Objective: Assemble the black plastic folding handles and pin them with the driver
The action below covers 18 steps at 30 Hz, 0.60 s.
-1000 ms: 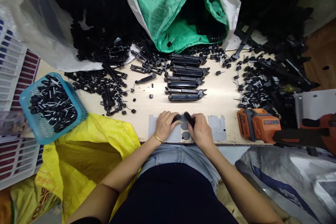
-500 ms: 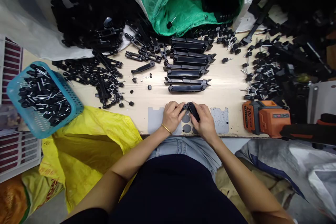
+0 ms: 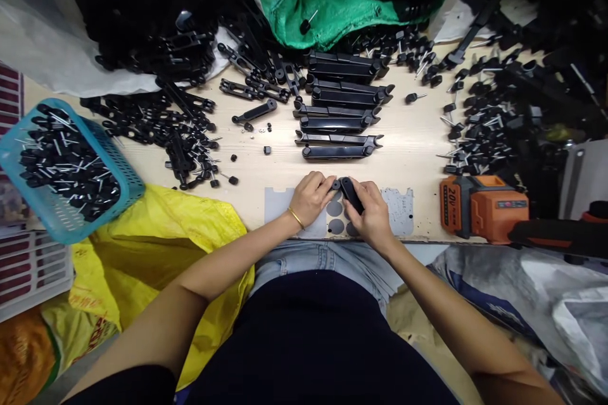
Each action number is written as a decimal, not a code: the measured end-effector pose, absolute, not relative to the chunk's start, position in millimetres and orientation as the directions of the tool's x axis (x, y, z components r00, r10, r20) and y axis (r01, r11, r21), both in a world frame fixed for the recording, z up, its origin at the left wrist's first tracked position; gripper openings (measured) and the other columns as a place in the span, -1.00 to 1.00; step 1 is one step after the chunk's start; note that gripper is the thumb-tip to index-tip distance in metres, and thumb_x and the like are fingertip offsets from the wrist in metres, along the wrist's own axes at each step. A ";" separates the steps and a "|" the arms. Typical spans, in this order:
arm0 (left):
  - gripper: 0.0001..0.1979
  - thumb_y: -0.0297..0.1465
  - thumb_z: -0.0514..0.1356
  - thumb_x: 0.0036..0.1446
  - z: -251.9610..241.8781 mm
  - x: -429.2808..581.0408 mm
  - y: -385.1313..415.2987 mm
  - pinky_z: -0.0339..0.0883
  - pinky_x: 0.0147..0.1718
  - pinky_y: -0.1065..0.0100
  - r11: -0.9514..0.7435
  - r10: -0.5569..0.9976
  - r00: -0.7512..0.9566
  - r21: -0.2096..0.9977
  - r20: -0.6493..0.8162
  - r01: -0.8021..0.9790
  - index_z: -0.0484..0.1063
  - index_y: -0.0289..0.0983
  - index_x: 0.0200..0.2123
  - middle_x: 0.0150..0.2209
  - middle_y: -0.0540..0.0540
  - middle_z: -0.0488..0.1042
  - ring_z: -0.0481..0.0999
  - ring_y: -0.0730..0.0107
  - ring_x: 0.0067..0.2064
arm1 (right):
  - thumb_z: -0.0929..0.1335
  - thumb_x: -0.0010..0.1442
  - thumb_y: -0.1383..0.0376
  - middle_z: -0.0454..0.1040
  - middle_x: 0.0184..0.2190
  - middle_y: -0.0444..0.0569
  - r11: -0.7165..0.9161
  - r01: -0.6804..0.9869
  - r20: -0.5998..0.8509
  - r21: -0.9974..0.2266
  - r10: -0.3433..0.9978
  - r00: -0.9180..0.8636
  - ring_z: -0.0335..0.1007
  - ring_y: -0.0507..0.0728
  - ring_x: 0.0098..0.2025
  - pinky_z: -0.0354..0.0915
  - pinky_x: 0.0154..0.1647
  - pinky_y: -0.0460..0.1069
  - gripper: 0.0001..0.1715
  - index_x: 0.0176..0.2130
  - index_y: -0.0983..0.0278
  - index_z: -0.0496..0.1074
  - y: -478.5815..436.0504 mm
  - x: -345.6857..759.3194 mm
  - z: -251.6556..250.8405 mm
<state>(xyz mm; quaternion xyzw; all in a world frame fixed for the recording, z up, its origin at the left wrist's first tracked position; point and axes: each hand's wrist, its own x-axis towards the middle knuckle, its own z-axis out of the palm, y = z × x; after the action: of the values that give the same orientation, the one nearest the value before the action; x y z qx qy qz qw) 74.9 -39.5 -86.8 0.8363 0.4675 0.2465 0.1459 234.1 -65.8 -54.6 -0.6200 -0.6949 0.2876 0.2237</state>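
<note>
My left hand (image 3: pixel 311 197) and right hand (image 3: pixel 373 215) both grip one black plastic part (image 3: pixel 350 193) between them at the counter (image 3: pixel 418 152) edge.

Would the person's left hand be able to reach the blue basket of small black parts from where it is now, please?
Probably yes. The left hand is shut on a black part at the table edge, so it must let go first. Only bare tabletop and a yellow bag lie between it and the blue basket.
</note>
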 end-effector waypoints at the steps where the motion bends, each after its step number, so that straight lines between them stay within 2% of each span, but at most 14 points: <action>1: -0.72 -0.33 -0.04 0.29 -86.4 75.6 -40.6 0.28 -0.32 0.31 -0.508 0.861 0.425 0.462 0.279 0.727 0.35 -0.34 -0.07 -0.38 -0.09 0.28 0.30 0.32 -0.32 | 0.24 0.18 0.28 0.32 -0.25 0.06 0.064 0.729 -0.047 -0.682 0.990 -0.130 0.30 0.19 -0.18 0.31 -0.16 0.09 -0.49 0.13 0.25 0.25 -65.8 234.3 -54.6; 4: -0.70 -0.37 -0.05 0.29 -85.5 76.7 -42.3 0.28 -0.32 0.28 -0.444 0.894 0.350 0.450 0.280 0.775 0.32 -0.39 -0.03 -0.38 -0.12 0.28 0.30 0.30 -0.31 | 0.23 0.18 0.29 0.31 -0.24 0.06 0.068 0.717 -0.039 -0.694 0.990 -0.132 0.29 0.18 -0.19 0.30 -0.16 0.08 -0.50 0.12 0.27 0.26 -66.0 234.4 -54.9; 8: -0.72 -0.35 -0.02 0.28 -85.0 72.1 -33.7 0.29 -0.32 0.32 -0.600 0.799 0.526 0.458 0.293 0.656 0.33 -0.37 -0.05 -0.38 -0.09 0.28 0.31 0.32 -0.31 | 0.23 0.20 0.30 0.30 -0.25 0.07 0.101 0.711 0.001 -0.696 0.990 -0.139 0.28 0.19 -0.17 0.30 -0.16 0.07 -0.50 0.13 0.30 0.25 -67.0 233.4 -55.9; 10: -0.72 -0.35 -0.02 0.28 -84.9 70.8 -27.2 0.31 -0.32 0.33 -0.614 0.784 0.548 0.496 0.291 0.615 0.34 -0.36 -0.05 -0.38 -0.09 0.28 0.31 0.33 -0.30 | 0.22 0.20 0.31 0.29 -0.25 0.08 0.118 0.714 0.022 -0.691 0.990 -0.142 0.26 0.19 -0.17 0.30 -0.16 0.07 -0.50 0.14 0.32 0.23 -67.8 232.9 -56.2; 13: -0.72 -0.37 -0.04 0.28 -85.0 71.7 -18.8 0.32 -0.30 0.31 -0.525 0.842 0.480 0.582 0.247 0.621 0.34 -0.35 -0.04 -0.37 -0.09 0.28 0.32 0.34 -0.28 | 0.20 0.21 0.33 0.27 -0.26 0.07 0.120 0.706 0.013 -0.698 0.988 -0.155 0.24 0.19 -0.17 0.30 -0.15 0.09 -0.47 0.17 0.29 0.19 -68.4 233.0 -55.6; 16: -0.75 -0.34 0.03 0.24 -84.5 73.4 -14.3 0.33 -0.30 0.33 -0.548 0.792 0.573 0.659 0.211 0.514 0.38 -0.30 -0.07 -0.37 -0.06 0.29 0.33 0.38 -0.30 | 0.20 0.20 0.35 0.26 -0.25 0.05 0.107 0.695 -0.021 -0.711 0.985 -0.174 0.23 0.19 -0.17 0.30 -0.15 0.09 -0.43 0.21 0.24 0.13 -68.3 233.9 -54.2; 18: -0.77 -0.36 0.08 0.22 -83.5 76.9 -16.7 0.33 -0.31 0.35 -0.512 0.820 0.527 0.696 0.223 0.504 0.40 -0.29 -0.09 -0.39 -0.04 0.29 0.33 0.39 -0.32 | 0.20 0.20 0.36 0.26 -0.25 0.05 0.111 0.695 -0.026 -0.710 0.983 -0.183 0.21 0.20 -0.17 0.30 -0.16 0.09 -0.39 0.23 0.21 0.09 -68.3 234.6 -53.6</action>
<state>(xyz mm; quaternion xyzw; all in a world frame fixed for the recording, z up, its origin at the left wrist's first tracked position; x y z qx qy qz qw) 76.9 -16.7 -83.5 0.8249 0.4012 0.2751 0.2878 234.6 -68.3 -53.6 -0.5936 -0.7066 0.3038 0.2366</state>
